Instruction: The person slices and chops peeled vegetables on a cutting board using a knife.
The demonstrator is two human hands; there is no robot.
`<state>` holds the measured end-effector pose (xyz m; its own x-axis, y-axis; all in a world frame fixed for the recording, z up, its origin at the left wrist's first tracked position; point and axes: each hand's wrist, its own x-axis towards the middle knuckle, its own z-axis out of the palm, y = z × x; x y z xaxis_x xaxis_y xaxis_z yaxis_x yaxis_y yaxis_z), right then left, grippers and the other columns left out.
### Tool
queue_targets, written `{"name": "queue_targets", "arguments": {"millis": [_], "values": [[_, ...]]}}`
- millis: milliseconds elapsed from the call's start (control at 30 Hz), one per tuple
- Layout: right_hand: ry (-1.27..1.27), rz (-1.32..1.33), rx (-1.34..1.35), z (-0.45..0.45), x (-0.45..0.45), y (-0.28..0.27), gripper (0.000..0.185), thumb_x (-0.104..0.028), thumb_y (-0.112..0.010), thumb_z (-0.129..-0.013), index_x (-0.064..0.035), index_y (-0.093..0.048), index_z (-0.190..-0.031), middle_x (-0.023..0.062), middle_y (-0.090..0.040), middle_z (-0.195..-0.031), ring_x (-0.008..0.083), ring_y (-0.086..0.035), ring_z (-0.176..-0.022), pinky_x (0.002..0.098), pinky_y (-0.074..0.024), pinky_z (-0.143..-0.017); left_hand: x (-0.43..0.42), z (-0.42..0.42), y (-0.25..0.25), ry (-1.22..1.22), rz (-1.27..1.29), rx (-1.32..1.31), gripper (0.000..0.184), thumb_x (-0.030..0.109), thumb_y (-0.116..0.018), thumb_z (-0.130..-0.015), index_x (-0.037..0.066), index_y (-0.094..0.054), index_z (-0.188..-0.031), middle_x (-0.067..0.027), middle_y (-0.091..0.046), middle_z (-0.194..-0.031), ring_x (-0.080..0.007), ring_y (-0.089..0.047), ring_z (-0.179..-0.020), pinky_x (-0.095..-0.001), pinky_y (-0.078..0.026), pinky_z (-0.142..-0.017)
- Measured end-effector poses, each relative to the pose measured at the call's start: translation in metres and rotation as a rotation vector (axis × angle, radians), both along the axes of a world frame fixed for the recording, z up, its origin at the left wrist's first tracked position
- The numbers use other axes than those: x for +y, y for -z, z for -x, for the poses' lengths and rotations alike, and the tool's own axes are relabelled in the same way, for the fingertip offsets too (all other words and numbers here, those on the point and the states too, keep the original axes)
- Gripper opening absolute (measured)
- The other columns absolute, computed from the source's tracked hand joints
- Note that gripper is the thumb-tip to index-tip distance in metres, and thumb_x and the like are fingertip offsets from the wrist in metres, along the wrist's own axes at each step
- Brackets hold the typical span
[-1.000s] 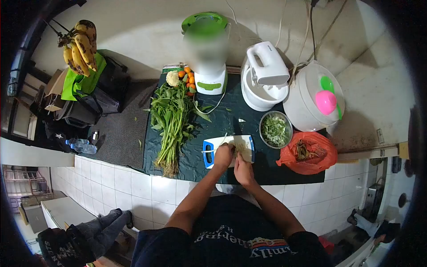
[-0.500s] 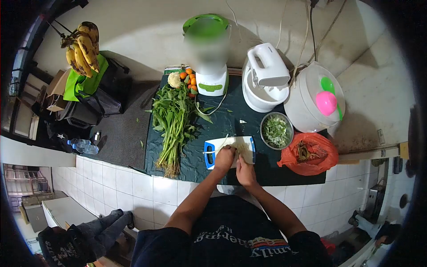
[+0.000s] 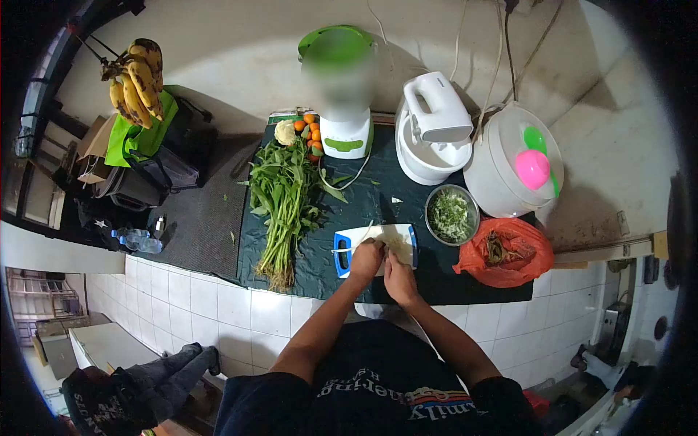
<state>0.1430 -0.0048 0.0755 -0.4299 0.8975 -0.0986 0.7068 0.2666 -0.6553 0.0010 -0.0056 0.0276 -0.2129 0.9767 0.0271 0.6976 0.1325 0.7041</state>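
A white cutting board with blue ends (image 3: 352, 234) lies near the front edge of the dark green table cover. Over its middle, my left hand (image 3: 367, 258) is closed, and a thin pale stalk shows beside it on the board. My right hand (image 3: 398, 277) is closed close against it, over the board's front edge. What either hand grips is too small and hidden to make out. Pale chopped bits (image 3: 396, 238) lie on the board behind the hands. To the right stands a metal bowl (image 3: 451, 215) of chopped greens and white pieces.
Leafy greens (image 3: 280, 211) lie left of the board, near cauliflower (image 3: 285, 132) and orange produce. Behind stand a blender (image 3: 346, 134), a stand mixer (image 3: 436, 116) and a white lidded container (image 3: 502, 160). An orange bag (image 3: 507, 251) sits at right. A person (image 3: 138, 385) is at lower left.
Both hands stay over the board and remain close together, with only slight shifts. The whole view has moved very slightly; nothing else has visibly changed.
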Motion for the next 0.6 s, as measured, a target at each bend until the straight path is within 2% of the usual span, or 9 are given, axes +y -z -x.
{"name": "queue_targets", "arguments": {"millis": [100,433,500,600], "values": [[-0.041,0.024,-0.041,-0.005,-0.007,0.007,0.041,-0.019,-0.047,-0.104,0.0050,-0.053,-0.137,0.0290,-0.067,-0.077,0.0462,-0.069,-0.073,0.0549,-0.0546,-0.065,0.000,-0.003,-0.005,-0.067,0.061,-0.071,0.014,0.012,-0.067,-0.084,-0.001,-0.071,-0.087,-0.0240,-0.068,-0.087,-0.0441,-0.068,-0.082,-0.0521,-0.054,-0.073],[-0.035,-0.014,-0.036,0.006,0.012,0.021,0.040,-0.019,-0.049,-0.103,0.0045,-0.055,-0.134,0.0296,-0.068,-0.078,0.0471,-0.069,-0.074,0.0556,-0.0547,-0.066,-0.001,-0.002,-0.005,-0.048,0.026,-0.074,0.016,0.010,-0.068,-0.081,-0.001,-0.071,-0.092,-0.0233,-0.068,-0.087,-0.0443,-0.067,-0.082,-0.0519,-0.055,-0.074],[-0.037,-0.002,-0.028,0.004,0.011,0.015,0.040,-0.019,-0.048,-0.103,0.0042,-0.055,-0.134,0.0296,-0.068,-0.079,0.0471,-0.069,-0.075,0.0556,-0.0546,-0.066,-0.001,0.000,-0.001,-0.023,0.003,-0.041,0.018,0.018,-0.066,-0.088,0.001,-0.071,-0.090,-0.0222,-0.069,-0.088,-0.0429,-0.069,-0.078,-0.0510,-0.056,-0.068],[-0.055,0.016,0.033,-0.005,-0.001,0.007,0.040,-0.020,-0.048,-0.104,0.0033,-0.056,-0.134,0.0294,-0.068,-0.080,0.0470,-0.069,-0.076,0.0554,-0.0547,-0.067,-0.001,0.001,0.008,-0.036,-0.017,-0.058,0.018,0.017,-0.066,-0.089,0.000,-0.071,-0.090,-0.0223,-0.069,-0.088,-0.0429,-0.068,-0.078,-0.0514,-0.056,-0.068]]}}
